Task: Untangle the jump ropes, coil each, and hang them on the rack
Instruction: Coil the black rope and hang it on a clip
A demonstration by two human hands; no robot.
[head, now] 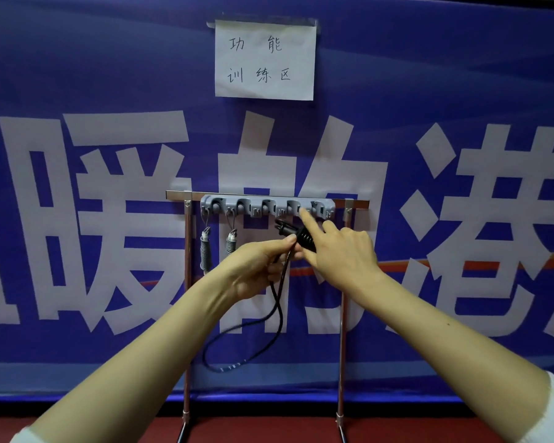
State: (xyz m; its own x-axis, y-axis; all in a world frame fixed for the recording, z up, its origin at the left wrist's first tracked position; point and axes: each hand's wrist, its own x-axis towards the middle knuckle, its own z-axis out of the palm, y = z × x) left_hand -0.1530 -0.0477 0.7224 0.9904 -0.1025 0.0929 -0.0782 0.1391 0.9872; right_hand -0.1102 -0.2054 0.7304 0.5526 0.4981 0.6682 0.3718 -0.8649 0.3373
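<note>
As L fingers (288,242) pinch black rope (277,311), R forefinger (308,220) touches rack (226,204).

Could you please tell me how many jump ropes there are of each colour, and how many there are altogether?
Grey jump ropes: 2, both hanging from the rack
Black jump rope: 1, held between the left hand and the right hand
Total: 3

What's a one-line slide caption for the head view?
Left hand grips black jump rope; right hand points a finger at the grey hook rack, where two grey ropes hang.
</note>
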